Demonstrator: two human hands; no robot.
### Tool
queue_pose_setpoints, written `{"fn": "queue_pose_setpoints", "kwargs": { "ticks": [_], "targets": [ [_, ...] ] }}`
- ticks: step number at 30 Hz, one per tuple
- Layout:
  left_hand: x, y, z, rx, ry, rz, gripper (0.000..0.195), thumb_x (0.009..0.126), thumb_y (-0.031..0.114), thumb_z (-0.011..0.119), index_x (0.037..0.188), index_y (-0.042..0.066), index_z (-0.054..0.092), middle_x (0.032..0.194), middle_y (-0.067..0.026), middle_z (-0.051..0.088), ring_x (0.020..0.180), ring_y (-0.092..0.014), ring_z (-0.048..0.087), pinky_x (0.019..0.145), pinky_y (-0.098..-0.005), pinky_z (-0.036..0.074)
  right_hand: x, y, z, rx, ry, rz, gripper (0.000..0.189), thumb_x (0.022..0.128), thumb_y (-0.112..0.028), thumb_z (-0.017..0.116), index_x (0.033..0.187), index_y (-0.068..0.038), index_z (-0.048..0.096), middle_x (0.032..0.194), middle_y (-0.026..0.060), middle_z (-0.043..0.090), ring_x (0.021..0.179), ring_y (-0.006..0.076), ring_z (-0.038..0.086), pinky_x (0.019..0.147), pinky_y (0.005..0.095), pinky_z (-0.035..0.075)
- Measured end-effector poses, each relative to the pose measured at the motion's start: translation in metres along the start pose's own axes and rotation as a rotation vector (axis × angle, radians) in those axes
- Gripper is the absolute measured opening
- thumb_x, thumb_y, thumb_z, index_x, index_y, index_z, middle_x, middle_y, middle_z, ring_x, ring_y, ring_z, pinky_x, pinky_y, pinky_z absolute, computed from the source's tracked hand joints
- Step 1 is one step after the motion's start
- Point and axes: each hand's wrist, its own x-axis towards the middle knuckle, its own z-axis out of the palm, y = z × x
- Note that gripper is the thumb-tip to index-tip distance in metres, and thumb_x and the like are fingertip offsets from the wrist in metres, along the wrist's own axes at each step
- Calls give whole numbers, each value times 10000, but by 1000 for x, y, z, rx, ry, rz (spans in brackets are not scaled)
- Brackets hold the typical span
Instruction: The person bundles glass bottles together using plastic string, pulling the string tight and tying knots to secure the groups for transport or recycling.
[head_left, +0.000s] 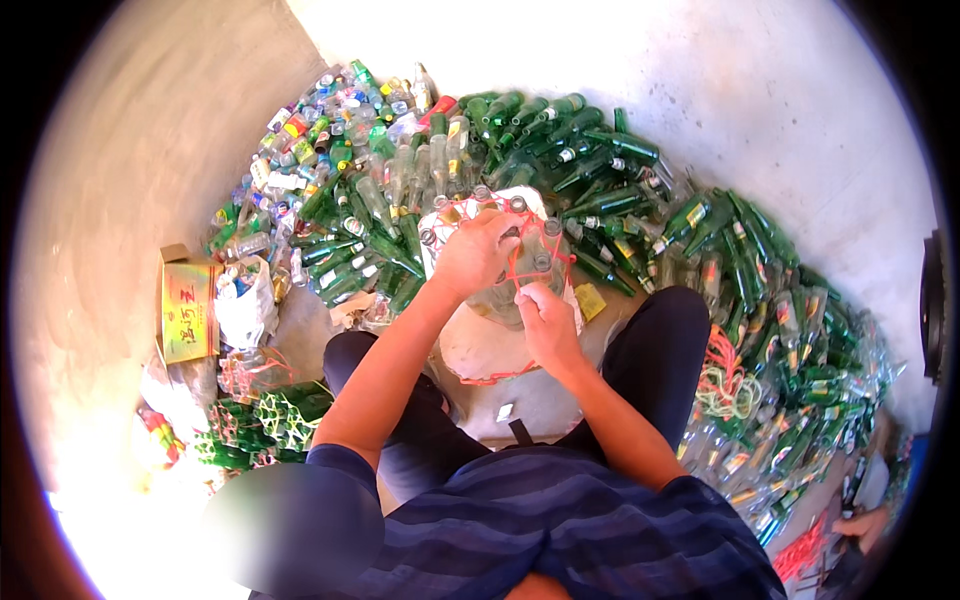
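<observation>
Between my knees, a cluster of clear glass bottles (541, 262) stands upright on a pale, round-edged support (480, 352). Red plastic twine (534, 277) criss-crosses around the bottle necks, and a strand hangs along the support's near edge. My left hand (476, 251) lies over the bottle tops, its fingers curled near a neck and the twine; what its fingertips hold is hidden. Closer to me, my right hand (551, 326) is closed in a fist on a strand of the twine, at the near side of the cluster.
Green glass bottles (600, 165) are heaped ahead and to the right. Plastic bottles and cans (322, 127) pile up at left. A yellow carton (189, 311), a white plastic bag (247, 300) and tied green bottles (285, 416) lie at left. Loose twine (724, 382) rests by my right knee.
</observation>
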Motion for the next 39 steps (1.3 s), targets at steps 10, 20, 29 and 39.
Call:
{"fn": "queue_pose_setpoints", "kwargs": {
  "ticks": [10,20,29,39],
  "targets": [
    [-17,3,4,210,88,219,360,845,279,675,1157,102,695,1188,-117,665,1095,-324,678,847,-528,575,11,17,-9,-95,-45,2,235,1039,-209,615,1042,10,701,960,76,695,932,180,647,880,352,511],
    [-40,13,20,240,231,-54,254,904,386,638,1023,161,642,791,-88,682,891,-313,701,1117,-599,371,9,1,-3,360,-6,338,173,1021,-229,642,1074,-67,665,645,-109,323,512,4,274,452,237,187],
    [-31,7,37,297,315,-75,238,937,404,596,1002,183,656,816,-26,716,906,-269,683,937,-556,373,11,-16,-4,174,-5,324,201,1033,-222,597,1090,-41,662,639,-106,352,518,-5,284,465,227,163],
    [-29,6,38,391,300,-72,193,886,341,601,974,182,664,798,4,711,865,-234,674,872,-507,366,5,-8,-13,60,-66,298,194,1047,-214,573,1089,-50,666,687,-91,396,540,0,298,478,227,173]
  ]
}}
